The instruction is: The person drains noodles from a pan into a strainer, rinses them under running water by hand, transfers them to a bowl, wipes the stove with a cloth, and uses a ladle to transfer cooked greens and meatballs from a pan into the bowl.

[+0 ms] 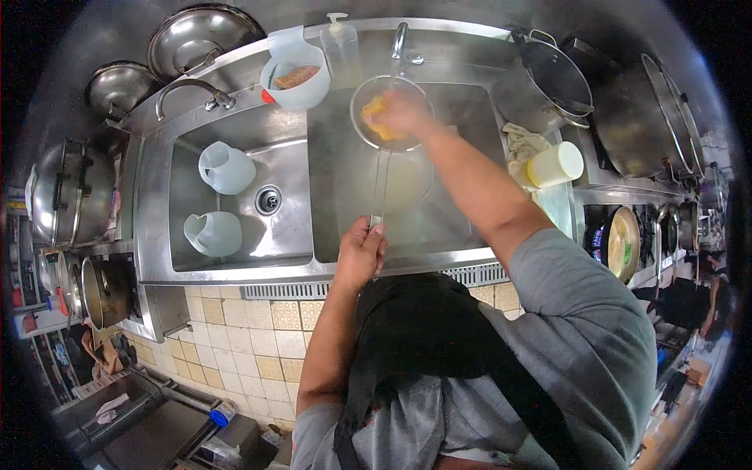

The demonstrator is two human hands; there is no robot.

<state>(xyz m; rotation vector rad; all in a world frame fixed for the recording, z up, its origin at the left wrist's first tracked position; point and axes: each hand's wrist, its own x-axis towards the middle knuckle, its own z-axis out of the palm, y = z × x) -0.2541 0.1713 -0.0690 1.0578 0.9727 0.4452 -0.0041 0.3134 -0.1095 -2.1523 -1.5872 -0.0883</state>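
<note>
My left hand (363,249) is closed round the end of the long handle of a round strainer (380,168). The strainer's bowl is up under the tap (400,43), over the right sink basin. Inside the bowl my right hand (403,113), blurred by motion, presses on a crumpled yellow-orange scrubbing cloth (380,117). The exact kind of cloth is hard to make out, and the fingers are partly smeared. Cloudy water (403,188) shows in the basin below.
Two translucent jugs (227,168) lie in the left basin (274,141). Behind stand a white container (301,90) holding a brown thing and a pump bottle (339,43). A rag (523,145), a pale yellow bottle (554,164) and large pots (642,117) are at the right.
</note>
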